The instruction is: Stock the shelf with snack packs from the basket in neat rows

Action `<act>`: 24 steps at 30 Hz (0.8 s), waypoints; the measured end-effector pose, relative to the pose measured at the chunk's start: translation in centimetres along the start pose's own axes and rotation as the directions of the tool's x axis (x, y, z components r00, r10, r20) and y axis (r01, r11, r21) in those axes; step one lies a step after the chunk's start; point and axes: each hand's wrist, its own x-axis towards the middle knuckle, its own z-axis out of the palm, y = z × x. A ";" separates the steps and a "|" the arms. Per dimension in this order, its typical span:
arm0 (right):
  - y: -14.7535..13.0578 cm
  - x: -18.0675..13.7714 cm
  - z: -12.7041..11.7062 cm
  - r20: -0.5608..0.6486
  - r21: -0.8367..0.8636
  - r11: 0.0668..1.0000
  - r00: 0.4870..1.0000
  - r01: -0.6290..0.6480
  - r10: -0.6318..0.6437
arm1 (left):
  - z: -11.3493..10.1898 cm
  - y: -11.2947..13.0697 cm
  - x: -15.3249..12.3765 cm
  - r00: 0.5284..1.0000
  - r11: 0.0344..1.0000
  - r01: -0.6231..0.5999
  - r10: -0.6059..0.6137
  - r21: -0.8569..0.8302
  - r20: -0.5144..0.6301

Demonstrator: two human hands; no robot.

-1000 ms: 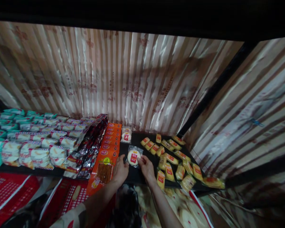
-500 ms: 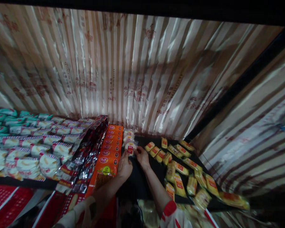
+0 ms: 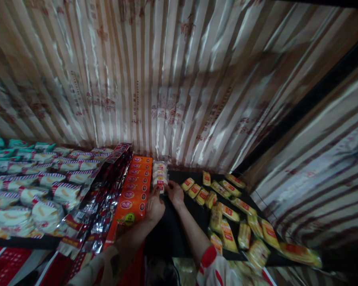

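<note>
On the black shelf (image 3: pixel 179 238) both my hands reach to a short row of round white cakes in clear wrappers with red labels (image 3: pixel 160 173). My left hand (image 3: pixel 154 205) touches the near end of that row, fingers curled against the front packet. My right hand (image 3: pixel 175 192) pinches the same front packet (image 3: pixel 160 184) from the right. That packet stands upright against the ones behind it, beside the orange packs (image 3: pixel 134 190).
Silver and red foil packs (image 3: pixel 107 190) and rows of white wrapped cakes (image 3: pixel 32 190) fill the shelf to the left. Several yellow wrapped snacks (image 3: pixel 226 206) lie scattered at the right. A striped shiny backing (image 3: pixel 167 79) closes the rear. Red crates (image 3: pixel 6 266) sit below.
Both hands carried the round cake packet from the shelf's front edge back to the row at the rear and stood it against the others. The camera tilted upward.
</note>
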 end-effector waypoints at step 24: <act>3.2 -9.7 -4.0 -0.314 -0.057 0.934 0.881 0.353 -0.353 | -0.1 2.2 -5.1 0.975 0.984 -0.175 0.179 -0.042 0.133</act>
